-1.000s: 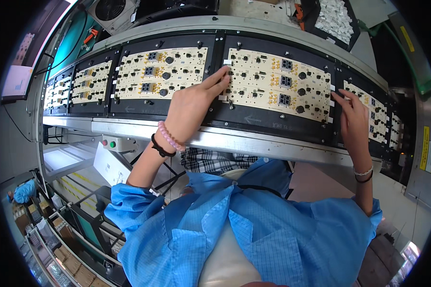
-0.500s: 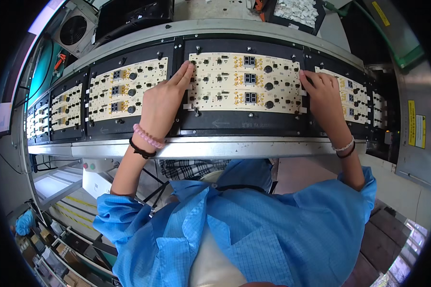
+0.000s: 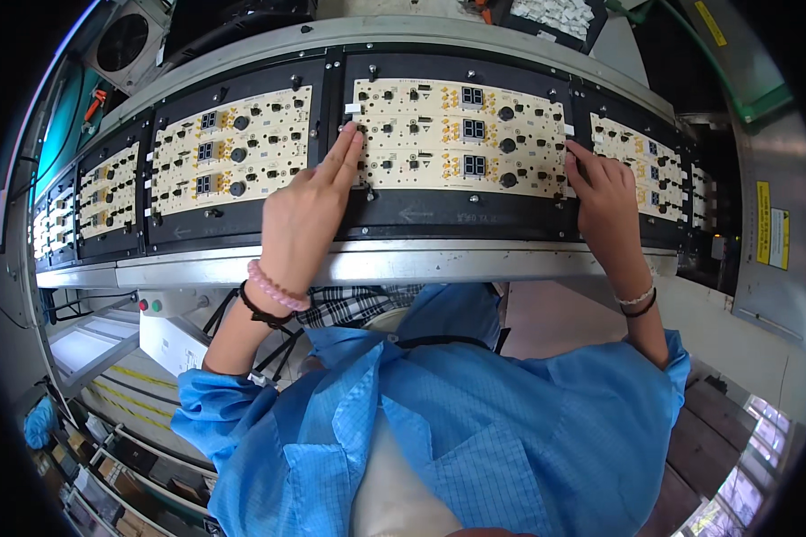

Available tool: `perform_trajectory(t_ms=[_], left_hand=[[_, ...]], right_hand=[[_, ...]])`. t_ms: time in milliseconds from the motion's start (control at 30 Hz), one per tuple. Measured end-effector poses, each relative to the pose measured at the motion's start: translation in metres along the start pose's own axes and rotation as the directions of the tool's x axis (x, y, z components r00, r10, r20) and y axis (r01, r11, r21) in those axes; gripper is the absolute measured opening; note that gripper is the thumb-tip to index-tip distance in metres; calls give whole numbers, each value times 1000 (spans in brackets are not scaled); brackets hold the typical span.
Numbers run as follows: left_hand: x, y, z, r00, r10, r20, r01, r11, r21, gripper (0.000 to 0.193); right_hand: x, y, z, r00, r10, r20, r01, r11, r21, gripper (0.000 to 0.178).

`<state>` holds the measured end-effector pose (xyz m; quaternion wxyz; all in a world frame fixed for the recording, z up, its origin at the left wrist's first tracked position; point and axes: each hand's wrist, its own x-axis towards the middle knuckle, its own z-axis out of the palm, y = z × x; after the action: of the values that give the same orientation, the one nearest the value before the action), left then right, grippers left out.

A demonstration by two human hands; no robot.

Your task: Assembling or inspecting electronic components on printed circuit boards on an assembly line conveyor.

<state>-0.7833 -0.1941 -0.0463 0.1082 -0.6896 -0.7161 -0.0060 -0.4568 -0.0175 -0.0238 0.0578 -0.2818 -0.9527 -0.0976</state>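
Observation:
A cream circuit board panel (image 3: pixel 439 130) with black double-digit displays lies in a black tray (image 3: pixel 439 213) in front of me. My left hand (image 3: pixel 306 201) reaches its left edge. Two outstretched fingertips press there, just below a small white connector (image 3: pixel 353 109); the other fingers are partly hidden. At the opposite edge is my right hand (image 3: pixel 607 192), thumb and index finger touching the board's side below another white connector (image 3: pixel 570 131). Its fingers are extended and a little apart, and I see nothing held in either hand.
Similar board panels (image 3: pixel 233 148) sit in trays along the line to the left, and another panel (image 3: pixel 636 161) to the right. A metal rail (image 3: pixel 439 264) runs along the near side. Beyond the far rail stands a black bin (image 3: pixel 555 18) of small white parts.
Both hands have shifted slightly down along the board's side edges, uncovering a white connector on each side. The whole view has also moved a little.

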Motion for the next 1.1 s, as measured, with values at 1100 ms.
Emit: perform_trajectory(t_ms=[1100], left_hand=[[-38, -28, -10, 955, -294, 42, -72, -366, -928, 40]], right_hand=[[130, -182, -61, 900, -405, -161, 412, 672, 615, 36]])
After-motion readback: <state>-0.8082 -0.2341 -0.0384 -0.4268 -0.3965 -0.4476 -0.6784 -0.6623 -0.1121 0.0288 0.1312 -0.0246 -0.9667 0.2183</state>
